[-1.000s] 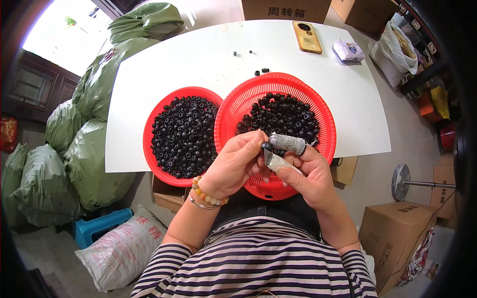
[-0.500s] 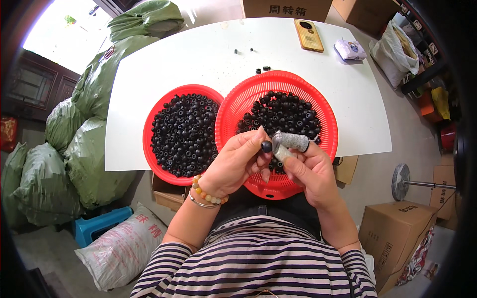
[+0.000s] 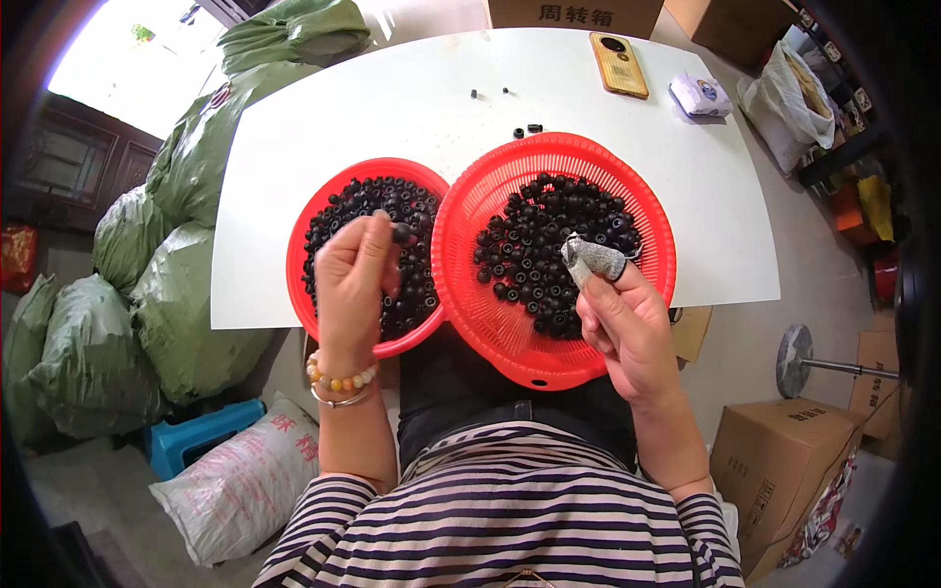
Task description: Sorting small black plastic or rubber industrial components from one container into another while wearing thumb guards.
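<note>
My left hand (image 3: 355,274) pinches a small round black piece (image 3: 401,233) between thumb and fingers, above the left red basket (image 3: 302,287). That basket holds many black hollow ball-like pieces (image 3: 377,201). Over the right side of the right red basket (image 3: 453,240), my right hand (image 3: 627,328) is closed in a pinch. Its index finger wears a grey cloth wrap (image 3: 600,257). Something small and pale (image 3: 580,273) sits between thumb and wrapped finger, its kind unclear. More black pieces (image 3: 534,279) lie in this basket, whose left rim overlaps the other basket.
Both baskets stand at the near edge of a white table (image 3: 412,108). Farther back are several loose black pieces (image 3: 520,132), a yellow-backed phone (image 3: 619,66) and a white-purple packet (image 3: 701,95). Green sacks (image 3: 186,304) crowd the left; a carton (image 3: 784,470) stands lower right.
My left hand has moved left, away from my right hand, carrying the black piece over the left basket. My right hand has shifted slightly right and down.
</note>
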`<state>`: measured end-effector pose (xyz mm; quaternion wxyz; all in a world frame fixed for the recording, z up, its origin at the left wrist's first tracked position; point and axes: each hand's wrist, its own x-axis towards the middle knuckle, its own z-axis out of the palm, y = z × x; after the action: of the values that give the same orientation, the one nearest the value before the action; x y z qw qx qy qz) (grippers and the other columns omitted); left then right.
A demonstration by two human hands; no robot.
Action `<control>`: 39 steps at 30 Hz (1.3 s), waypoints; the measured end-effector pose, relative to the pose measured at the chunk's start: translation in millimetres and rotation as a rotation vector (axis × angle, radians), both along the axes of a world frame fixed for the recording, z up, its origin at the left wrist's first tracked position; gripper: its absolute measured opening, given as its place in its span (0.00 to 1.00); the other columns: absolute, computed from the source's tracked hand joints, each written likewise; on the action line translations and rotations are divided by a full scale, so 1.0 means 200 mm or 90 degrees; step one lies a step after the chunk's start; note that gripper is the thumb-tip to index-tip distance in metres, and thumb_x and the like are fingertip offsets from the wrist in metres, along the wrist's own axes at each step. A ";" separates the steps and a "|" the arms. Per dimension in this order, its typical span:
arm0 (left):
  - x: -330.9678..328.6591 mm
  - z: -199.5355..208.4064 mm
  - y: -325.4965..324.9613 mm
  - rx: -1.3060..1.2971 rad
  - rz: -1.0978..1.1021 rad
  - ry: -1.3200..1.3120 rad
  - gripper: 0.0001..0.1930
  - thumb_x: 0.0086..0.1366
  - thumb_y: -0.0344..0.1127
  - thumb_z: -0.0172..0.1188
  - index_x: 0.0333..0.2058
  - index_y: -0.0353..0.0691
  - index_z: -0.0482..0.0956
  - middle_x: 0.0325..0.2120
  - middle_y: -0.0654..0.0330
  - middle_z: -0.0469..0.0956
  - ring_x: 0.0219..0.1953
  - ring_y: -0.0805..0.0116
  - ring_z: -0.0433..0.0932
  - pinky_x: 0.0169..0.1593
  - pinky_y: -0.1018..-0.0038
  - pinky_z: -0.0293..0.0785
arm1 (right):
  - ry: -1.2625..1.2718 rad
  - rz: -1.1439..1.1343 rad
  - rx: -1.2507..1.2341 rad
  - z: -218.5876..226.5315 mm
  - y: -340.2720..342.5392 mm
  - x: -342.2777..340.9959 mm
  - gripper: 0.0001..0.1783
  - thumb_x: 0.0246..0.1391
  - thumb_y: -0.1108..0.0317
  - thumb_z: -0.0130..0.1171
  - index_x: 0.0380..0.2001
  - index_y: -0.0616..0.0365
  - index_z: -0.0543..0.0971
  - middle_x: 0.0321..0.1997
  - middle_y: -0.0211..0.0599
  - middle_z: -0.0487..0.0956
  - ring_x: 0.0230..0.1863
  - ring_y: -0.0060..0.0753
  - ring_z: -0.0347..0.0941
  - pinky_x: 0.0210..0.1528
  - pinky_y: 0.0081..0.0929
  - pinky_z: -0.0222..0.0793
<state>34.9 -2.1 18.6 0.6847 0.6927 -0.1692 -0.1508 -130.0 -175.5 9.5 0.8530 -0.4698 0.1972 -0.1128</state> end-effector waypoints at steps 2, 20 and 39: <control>0.07 -0.02 0.08 0.109 0.082 -0.087 0.10 0.60 0.36 0.53 0.23 0.36 0.75 0.16 0.68 0.68 0.15 0.84 0.61 0.18 0.87 0.55 | 0.003 0.000 -0.001 0.00 0.01 0.01 0.14 0.54 0.68 0.48 0.45 0.57 0.69 0.22 0.23 0.66 0.19 0.07 0.57 0.15 0.06 0.47; -0.20 -0.05 -0.26 0.369 -0.510 -0.579 0.02 0.42 0.27 0.57 0.19 0.38 0.74 0.20 0.58 0.70 0.28 0.59 0.70 0.33 0.69 0.66 | 0.001 -0.031 0.031 0.01 0.00 0.00 0.09 0.53 0.66 0.51 0.36 0.57 0.71 0.21 0.22 0.67 0.19 0.08 0.58 0.16 0.06 0.49; -0.21 -0.15 -0.32 0.549 -0.547 -0.526 0.05 0.49 0.29 0.53 0.26 0.36 0.72 0.23 0.51 0.74 0.28 0.56 0.75 0.31 0.67 0.70 | 0.001 -0.013 0.041 0.01 0.00 0.00 0.10 0.53 0.67 0.50 0.38 0.57 0.71 0.21 0.23 0.67 0.18 0.08 0.57 0.16 0.06 0.48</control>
<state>-6.4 -66.7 -11.8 0.1123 0.7735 -0.5955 -0.1857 -129.9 -176.2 11.0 0.8664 -0.4401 0.2063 -0.1148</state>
